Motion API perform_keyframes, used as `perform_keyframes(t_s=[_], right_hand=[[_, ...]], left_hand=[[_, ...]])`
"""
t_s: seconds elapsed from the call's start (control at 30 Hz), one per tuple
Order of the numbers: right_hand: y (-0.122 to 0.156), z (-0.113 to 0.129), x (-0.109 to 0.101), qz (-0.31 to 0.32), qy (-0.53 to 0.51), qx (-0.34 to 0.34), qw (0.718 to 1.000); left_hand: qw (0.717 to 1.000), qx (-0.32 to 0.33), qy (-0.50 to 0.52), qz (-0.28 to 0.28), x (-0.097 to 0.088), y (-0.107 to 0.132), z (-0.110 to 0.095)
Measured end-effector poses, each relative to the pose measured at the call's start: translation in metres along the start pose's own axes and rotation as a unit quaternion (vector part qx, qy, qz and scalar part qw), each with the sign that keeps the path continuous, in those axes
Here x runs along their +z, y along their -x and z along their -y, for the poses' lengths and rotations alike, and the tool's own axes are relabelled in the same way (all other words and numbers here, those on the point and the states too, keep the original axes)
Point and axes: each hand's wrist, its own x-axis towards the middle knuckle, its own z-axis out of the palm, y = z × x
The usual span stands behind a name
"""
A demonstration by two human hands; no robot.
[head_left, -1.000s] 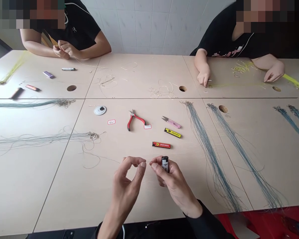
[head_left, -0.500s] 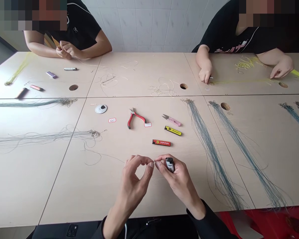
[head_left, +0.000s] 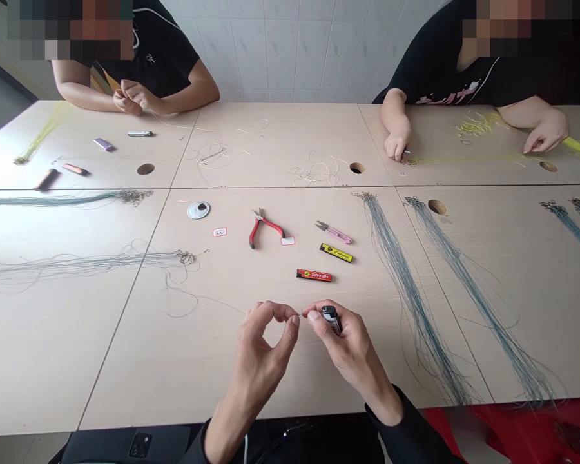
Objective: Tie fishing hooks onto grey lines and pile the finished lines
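My left hand (head_left: 265,348) pinches a thin pale line (head_left: 207,300) between thumb and forefinger; the line trails left across the table to a loose bundle (head_left: 91,263). My right hand (head_left: 345,345) is wrapped round a black lighter (head_left: 330,319), and its thumb and forefinger pinch the same line's end just right of my left fingertips. Both hands hover above the near edge of the light wooden table (head_left: 183,361).
Beyond my hands lie a red lighter (head_left: 314,276), a yellow lighter (head_left: 336,252), pink snips (head_left: 333,232), red pliers (head_left: 265,229) and a white round dish (head_left: 198,210). Blue-grey line bundles (head_left: 410,290) run down the right. Two other people work at the far side.
My fingertips have closed together, and both hands sit a little further right in the view. The camera tilted slightly; the things on the table stay put.
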Motion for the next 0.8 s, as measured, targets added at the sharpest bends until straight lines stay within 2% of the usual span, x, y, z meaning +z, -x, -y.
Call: perform_keyframes(t_s=[0.23,0.57,0.8], right_hand=[[0.000,0.003,0.001,0.016,-0.016,0.008,1.000],[0.002,0.006,-0.003,0.019,0.004,0.002,1.000],[0.002,0.009,-0.010,0.057,0.048,0.005,0.997]], left_hand=[[0.999,0.039,-0.023,-0.010,0.004,0.003,0.000],[0.999,0.030,-0.009,0.028,0.002,0.006,0.001],[0.999,0.026,-0.015,0.036,0.004,0.005,0.003]])
